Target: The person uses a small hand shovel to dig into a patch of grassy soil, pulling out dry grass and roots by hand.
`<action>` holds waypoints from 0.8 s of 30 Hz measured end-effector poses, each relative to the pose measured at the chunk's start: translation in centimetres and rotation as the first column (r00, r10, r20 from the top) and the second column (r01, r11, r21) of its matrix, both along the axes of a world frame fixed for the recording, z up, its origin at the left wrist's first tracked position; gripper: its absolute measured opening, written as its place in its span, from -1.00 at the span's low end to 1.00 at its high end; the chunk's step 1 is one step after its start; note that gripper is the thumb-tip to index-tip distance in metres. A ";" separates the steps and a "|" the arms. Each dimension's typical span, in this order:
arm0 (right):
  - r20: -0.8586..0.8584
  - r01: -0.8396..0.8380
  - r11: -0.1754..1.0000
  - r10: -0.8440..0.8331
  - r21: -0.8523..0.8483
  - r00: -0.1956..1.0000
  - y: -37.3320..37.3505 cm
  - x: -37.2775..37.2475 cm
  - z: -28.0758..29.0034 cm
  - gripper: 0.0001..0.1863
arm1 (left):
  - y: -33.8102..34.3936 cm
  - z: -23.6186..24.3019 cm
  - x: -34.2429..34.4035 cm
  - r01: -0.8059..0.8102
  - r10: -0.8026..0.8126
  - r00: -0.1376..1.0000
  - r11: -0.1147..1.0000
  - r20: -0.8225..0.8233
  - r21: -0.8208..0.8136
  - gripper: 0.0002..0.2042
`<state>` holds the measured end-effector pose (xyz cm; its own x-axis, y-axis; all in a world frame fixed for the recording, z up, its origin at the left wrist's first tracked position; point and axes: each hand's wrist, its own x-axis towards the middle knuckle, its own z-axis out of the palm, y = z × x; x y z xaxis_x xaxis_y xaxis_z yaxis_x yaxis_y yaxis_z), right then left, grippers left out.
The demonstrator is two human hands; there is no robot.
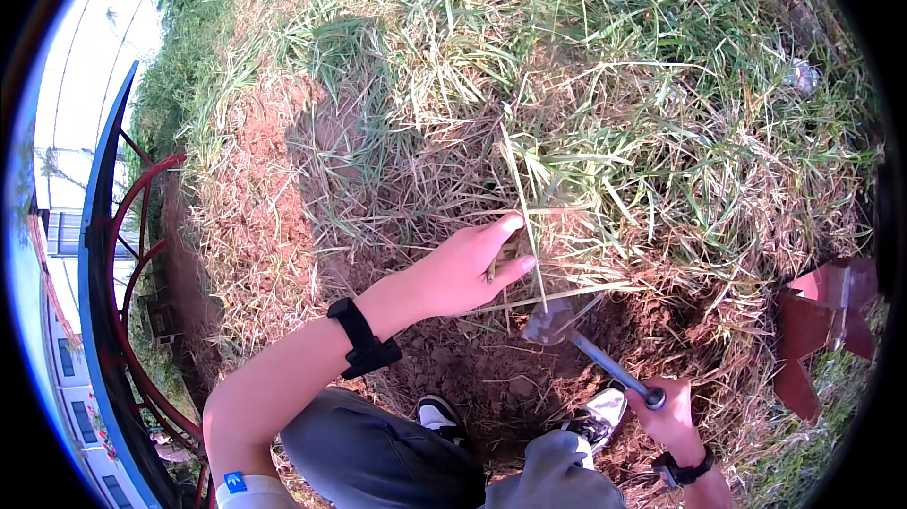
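My left hand (pixel 463 273) reaches over the middle of the ground, its fingers closed around some grass stalks (pixel 521 189), long and pale, which stick out past the fingertips. My right hand (pixel 669 414), low on the right, grips the grey metal handle of a small hand hoe (pixel 605 361). Its soil-smeared blade (pixel 550 323) lies just below and to the right of my left fingers, at the edge of the grass. Some of the stalk ends inside my left hand are hidden.
Cut and growing grass (pixel 425 121) covers most of the ground ahead. Dug brown soil (pixel 510 386) lies around my shoes (pixel 595 419). A red metal frame (pixel 132 320) curves along the left; a reddish-brown metal piece (pixel 812 348) stands at the right. A shiny crumpled item (pixel 803 77) lies upper right.
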<state>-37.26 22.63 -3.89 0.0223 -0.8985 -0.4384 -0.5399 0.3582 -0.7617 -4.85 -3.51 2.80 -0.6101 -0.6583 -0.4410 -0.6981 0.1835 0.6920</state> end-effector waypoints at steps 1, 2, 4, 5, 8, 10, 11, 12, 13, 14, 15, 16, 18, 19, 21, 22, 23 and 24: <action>-0.038 -0.049 0.993 0.046 -0.104 0.998 -2.5 2.2 -1.5 -0.68 | -0.1 0.2 -0.3 -0.038 0.034 0.998 0.994 0.045 0.098 -0.50; -0.026 -0.011 0.996 0.009 -0.087 1.000 -3.4 2.1 -0.9 -0.68 | -0.2 0.4 -0.2 -0.039 0.036 0.999 0.996 0.030 0.078 -0.51; -0.010 0.053 0.995 -0.054 -0.079 0.998 -3.8 2.7 -0.4 -0.67 | -1.0 0.1 0.3 -0.047 0.048 0.999 0.996 -0.013 0.077 -0.48; -0.005 0.067 0.995 -0.068 -0.067 0.998 -3.1 3.9 -0.4 -0.67 | -1.1 -0.3 1.1 -0.063 0.067 0.997 0.992 -0.036 0.112 -0.45; 0.093 0.138 0.990 -0.137 -0.012 0.986 1.3 5.6 -2.7 -0.64 | -1.6 1.0 -0.2 -0.255 0.273 0.962 0.896 0.002 0.364 -0.21; 0.255 0.262 0.953 -0.295 0.153 0.921 2.2 6.8 -3.3 -0.59 | -0.7 0.8 0.2 -0.246 0.244 0.969 0.919 0.046 0.309 -0.18; 0.394 0.399 0.725 -0.658 0.561 0.642 2.6 6.8 -2.8 -0.62 | -0.4 0.3 0.5 -0.244 0.256 0.967 0.906 0.010 0.346 -0.18; 0.413 0.432 0.630 -0.763 0.645 0.497 2.2 6.8 -2.7 -0.66 | 0.0 -0.2 0.9 -0.242 0.270 0.963 0.892 -0.021 0.381 -0.18; 0.409 0.443 0.527 -0.848 0.725 0.338 1.7 7.0 -2.4 -0.70 | 0.0 -0.6 1.5 -0.239 0.282 0.958 0.880 -0.046 0.410 -0.17; 0.400 0.451 0.498 -0.866 0.741 0.300 2.1 6.5 -2.7 -0.74 | 0.0 0.0 1.1 -0.264 0.325 0.945 0.840 -0.049 0.473 -0.19; 0.407 0.421 0.489 -0.872 0.764 0.273 2.1 6.0 -2.7 -0.74 | -0.1 0.5 0.5 -0.278 0.365 0.929 0.798 -0.061 0.535 -0.20; 0.412 0.392 0.479 -0.877 0.786 0.245 2.1 5.7 -2.5 -0.74 | -0.1 1.0 -0.1 -0.348 0.467 0.882 0.739 -0.066 0.577 -0.25; 0.454 0.331 0.507 -0.862 0.796 0.228 1.5 5.5 -1.1 -0.73 | -0.6 -0.6 1.0 -0.298 0.647 0.727 0.600 -0.230 0.742 -0.34; 0.457 0.352 0.529 -0.847 0.772 0.272 0.8 5.7 0.5 -0.72 | -1.5 -0.7 0.8 -0.307 0.743 0.643 0.472 -0.185 0.827 -0.37; 0.407 0.476 0.608 -0.788 0.636 0.462 1.0 6.1 3.3 -0.69 | -2.9 0.1 0.4 -0.425 0.829 0.512 0.471 -0.224 0.773 -0.52; 0.283 0.380 0.808 -0.533 0.451 0.797 2.1 4.6 4.6 -0.68 | -3.4 0.7 0.2 -0.389 0.815 0.499 0.514 -0.294 0.764 -0.59; 0.139 0.392 0.847 -0.463 0.359 0.875 4.0 3.4 5.9 -0.73 | -4.2 0.8 -0.4 -0.334 0.789 0.489 0.564 -0.372 0.755 -0.66; 0.064 0.365 0.897 -0.391 0.251 0.918 5.7 2.7 7.0 -0.73 | -4.8 0.5 -0.4 -0.289 0.780 0.449 0.588 -0.436 0.755 -0.77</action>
